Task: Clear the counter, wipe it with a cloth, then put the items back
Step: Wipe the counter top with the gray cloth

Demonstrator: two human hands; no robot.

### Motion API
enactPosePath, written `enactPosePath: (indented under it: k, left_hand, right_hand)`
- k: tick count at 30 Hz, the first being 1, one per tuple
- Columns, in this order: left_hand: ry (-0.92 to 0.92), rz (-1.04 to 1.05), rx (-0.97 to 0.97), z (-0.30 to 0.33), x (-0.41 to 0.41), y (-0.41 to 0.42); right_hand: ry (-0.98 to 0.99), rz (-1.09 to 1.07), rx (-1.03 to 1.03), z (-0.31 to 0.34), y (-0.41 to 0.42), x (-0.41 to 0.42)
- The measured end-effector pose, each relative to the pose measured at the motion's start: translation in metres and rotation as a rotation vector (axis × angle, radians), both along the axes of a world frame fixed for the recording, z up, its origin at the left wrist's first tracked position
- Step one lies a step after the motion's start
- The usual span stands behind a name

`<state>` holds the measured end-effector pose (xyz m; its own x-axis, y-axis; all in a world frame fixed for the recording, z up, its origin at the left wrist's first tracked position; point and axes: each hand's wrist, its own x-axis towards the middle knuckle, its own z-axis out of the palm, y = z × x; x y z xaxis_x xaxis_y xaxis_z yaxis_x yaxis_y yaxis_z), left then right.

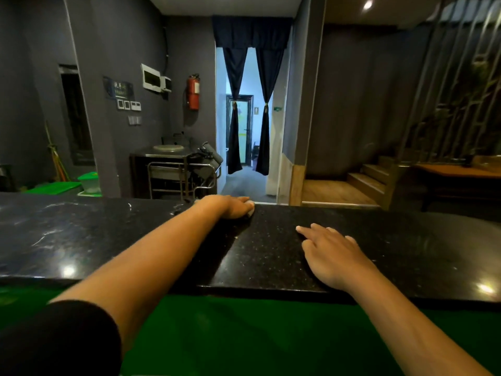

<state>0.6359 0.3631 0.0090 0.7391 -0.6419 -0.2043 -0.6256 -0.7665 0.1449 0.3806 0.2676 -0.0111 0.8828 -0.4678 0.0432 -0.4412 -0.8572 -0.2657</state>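
Observation:
A long black speckled stone counter runs across the view. My left hand reaches to its far edge and presses down on a small pale cloth, of which only a corner shows past the fingers. My right hand lies flat on the counter nearer to me, fingers spread and straight, holding nothing. No other items stand on the visible stretch of counter.
A green surface lies below the counter's near edge. Beyond the counter stand a metal trolley, a washbasin stand, green bins, a curtained doorway and wooden steps at right.

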Motion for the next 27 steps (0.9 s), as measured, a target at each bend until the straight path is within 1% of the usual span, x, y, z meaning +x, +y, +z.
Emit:
enactPosePath:
  k: [2, 6, 8, 10, 14, 16, 18, 20, 21, 22, 24, 26, 27]
  left_hand:
    - [-0.017, -0.076, 0.033, 0.004, -0.017, 0.003]
    - [-0.102, -0.422, 0.094, -0.008, -0.064, 0.027]
    - [-0.09, -0.486, 0.051, -0.011, -0.068, 0.033]
    - [-0.073, -0.42, -0.007, -0.006, -0.045, 0.024]
    - [0.029, -0.049, -0.003, 0.001, -0.012, -0.009]
    - [0.043, 0.001, -0.007, 0.004, -0.023, -0.017]
    - [-0.081, -0.103, 0.043, 0.003, -0.046, -0.01]
    - [-0.194, -0.305, 0.092, -0.007, -0.077, 0.011]
    - [-0.238, -0.415, 0.085, -0.016, -0.092, 0.022]
    - [-0.246, -0.47, 0.051, -0.024, -0.108, 0.035]
    - [-0.215, -0.484, 0.004, -0.031, -0.119, 0.056]
    - [-0.225, -0.42, 0.001, -0.027, -0.108, 0.058]
    - [-0.242, -0.385, 0.038, -0.023, -0.098, 0.053]
  right_hand:
    - [0.009, -0.002, 0.005, 0.001, 0.001, 0.0]
    - [0.014, -0.007, -0.001, -0.001, 0.003, 0.0]
    - [0.01, -0.007, -0.004, 0.0, 0.004, -0.001]
    - [0.003, -0.009, 0.003, 0.001, 0.003, 0.0]
    - [-0.013, -0.005, 0.019, 0.001, 0.003, -0.003]
    - [-0.033, -0.013, 0.016, 0.001, 0.003, -0.002]
    - [-0.037, -0.017, -0.008, 0.0, 0.002, 0.0]
    - [-0.041, -0.012, -0.042, 0.0, 0.003, 0.0]
    - [-0.046, -0.017, -0.044, 0.0, 0.004, 0.0]
    - [-0.047, -0.023, -0.043, 0.001, 0.004, 0.0]
    - [-0.034, -0.029, -0.029, 0.003, 0.006, -0.001]
    - [-0.024, -0.036, -0.01, 0.003, 0.005, -0.001]
    - [-0.031, -0.047, 0.001, 0.002, 0.005, -0.001]
